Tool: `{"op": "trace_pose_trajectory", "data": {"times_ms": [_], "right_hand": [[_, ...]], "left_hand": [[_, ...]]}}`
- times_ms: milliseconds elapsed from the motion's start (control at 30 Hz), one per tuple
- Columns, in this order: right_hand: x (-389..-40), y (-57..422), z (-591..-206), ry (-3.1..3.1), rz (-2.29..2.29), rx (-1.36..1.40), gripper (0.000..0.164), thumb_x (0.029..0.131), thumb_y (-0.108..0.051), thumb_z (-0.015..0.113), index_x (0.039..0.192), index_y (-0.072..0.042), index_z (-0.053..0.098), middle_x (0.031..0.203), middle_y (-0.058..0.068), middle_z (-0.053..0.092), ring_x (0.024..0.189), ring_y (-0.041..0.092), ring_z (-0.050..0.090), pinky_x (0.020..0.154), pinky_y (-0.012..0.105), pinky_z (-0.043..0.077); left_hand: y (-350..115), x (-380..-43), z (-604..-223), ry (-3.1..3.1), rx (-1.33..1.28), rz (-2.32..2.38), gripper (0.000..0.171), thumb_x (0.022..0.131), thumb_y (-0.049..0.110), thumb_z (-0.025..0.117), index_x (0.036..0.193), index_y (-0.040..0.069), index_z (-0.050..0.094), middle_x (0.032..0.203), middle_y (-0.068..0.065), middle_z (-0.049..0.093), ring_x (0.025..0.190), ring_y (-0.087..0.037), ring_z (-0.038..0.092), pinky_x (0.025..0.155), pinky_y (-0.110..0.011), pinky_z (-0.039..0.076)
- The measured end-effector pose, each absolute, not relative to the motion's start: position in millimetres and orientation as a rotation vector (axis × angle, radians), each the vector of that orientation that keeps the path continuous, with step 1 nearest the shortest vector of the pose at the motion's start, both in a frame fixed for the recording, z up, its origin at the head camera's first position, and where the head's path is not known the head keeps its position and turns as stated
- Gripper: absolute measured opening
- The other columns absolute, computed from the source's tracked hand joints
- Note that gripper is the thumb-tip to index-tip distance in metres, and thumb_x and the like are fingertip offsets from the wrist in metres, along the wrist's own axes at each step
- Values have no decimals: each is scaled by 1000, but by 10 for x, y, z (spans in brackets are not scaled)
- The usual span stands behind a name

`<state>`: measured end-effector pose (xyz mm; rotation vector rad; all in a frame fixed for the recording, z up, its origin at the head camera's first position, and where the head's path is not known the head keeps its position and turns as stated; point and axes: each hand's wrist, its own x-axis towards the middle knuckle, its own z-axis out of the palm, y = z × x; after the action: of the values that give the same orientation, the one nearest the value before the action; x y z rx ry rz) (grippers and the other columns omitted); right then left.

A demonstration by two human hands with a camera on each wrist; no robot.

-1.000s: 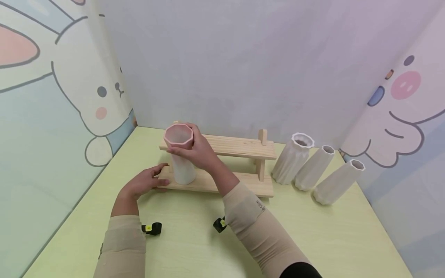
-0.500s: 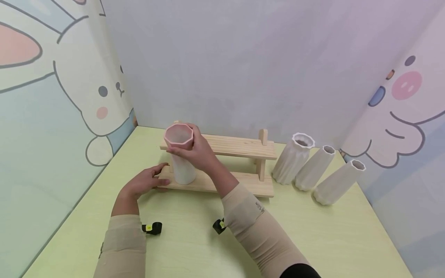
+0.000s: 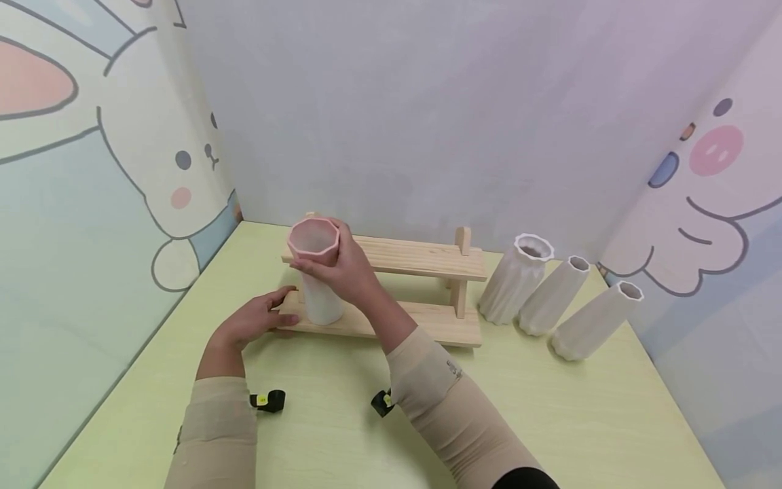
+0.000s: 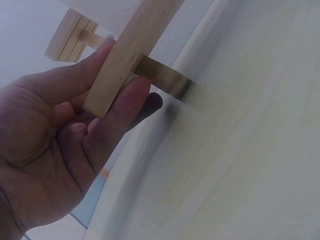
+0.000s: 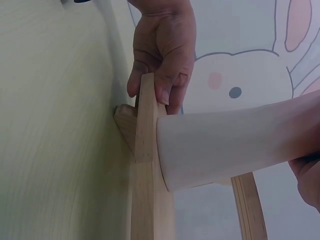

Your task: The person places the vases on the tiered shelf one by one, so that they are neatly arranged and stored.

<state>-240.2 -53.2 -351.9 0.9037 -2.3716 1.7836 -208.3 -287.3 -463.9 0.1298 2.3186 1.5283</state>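
A two-tier wooden shelf rack (image 3: 421,257) stands on the table. On the left part of its lower board is a tall vase (image 3: 322,302), white below and pink toward its faceted rim. My right hand (image 3: 348,268) grips the vase near the top, thumb at the front and fingers behind. In the right wrist view the white base of the vase (image 5: 215,145) meets the board. My left hand (image 3: 250,318) pinches the left end of the lower board (image 4: 112,75), its thumb on the upper face and fingers below, as the left wrist view shows.
Three white ribbed vases, a wide one (image 3: 512,282), a narrow one (image 3: 552,297) and another (image 3: 592,322), stand right of the rack on the pale green table (image 3: 330,421). A grey wall (image 3: 415,122) rises behind; cartoon-printed walls flank both sides.
Almost nothing differs. My right forearm has shifted very slightly left, while both hands, the vase and the rack hold their places.
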Motion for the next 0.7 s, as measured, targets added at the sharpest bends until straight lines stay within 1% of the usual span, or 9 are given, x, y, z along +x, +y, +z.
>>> {"op": "trace_pose_trajectory", "data": {"times_ms": [167, 367, 533, 600, 700], "right_hand": [[-2396, -529, -3521, -2354, 1777, 911, 84, 79, -40, 81, 146, -18, 34, 128, -1, 55, 113, 14, 57, 88, 28, 54], [-2394, -529, -3544, -2338, 1793, 915, 84, 80, -39, 81, 146, -21, 34, 129, -1, 55, 113, 14, 56, 88, 28, 53], [-2405, -472, -3556, -2328, 1813, 938, 93, 80, -38, 81, 152, -24, 23, 132, -1, 52, 115, 15, 56, 92, 31, 52], [-2412, -422, -3562, -2318, 1839, 933, 97, 80, -40, 81, 153, -27, 19, 132, -3, 51, 115, 14, 56, 95, 32, 51], [-2423, -357, -3562, -2289, 1886, 951, 101, 78, -52, 78, 155, -28, 16, 134, -4, 51, 118, 15, 56, 99, 34, 50]], "left_hand": [[-2875, -2089, -4656, 2302, 131, 1542, 89, 88, 37, 73, 158, 20, 21, 162, -16, 19, 127, -35, 52, 92, -40, 55], [-2873, -2079, -4661, 2308, 119, 1532, 89, 87, 38, 73, 158, 21, 21, 161, -18, 21, 125, -34, 55, 92, -40, 55], [-2869, -2071, -4640, 2316, 111, 1529, 88, 88, 37, 73, 158, 22, 22, 161, -18, 23, 125, -34, 54, 93, -41, 55], [-2870, -2070, -4631, 2306, 113, 1535, 87, 88, 36, 73, 158, 22, 22, 162, -16, 21, 127, -34, 53, 93, -41, 55], [-2883, -2074, -4622, 2305, 116, 1538, 86, 88, 36, 73, 157, 22, 23, 161, -17, 22, 126, -34, 53, 92, -41, 55]]}}
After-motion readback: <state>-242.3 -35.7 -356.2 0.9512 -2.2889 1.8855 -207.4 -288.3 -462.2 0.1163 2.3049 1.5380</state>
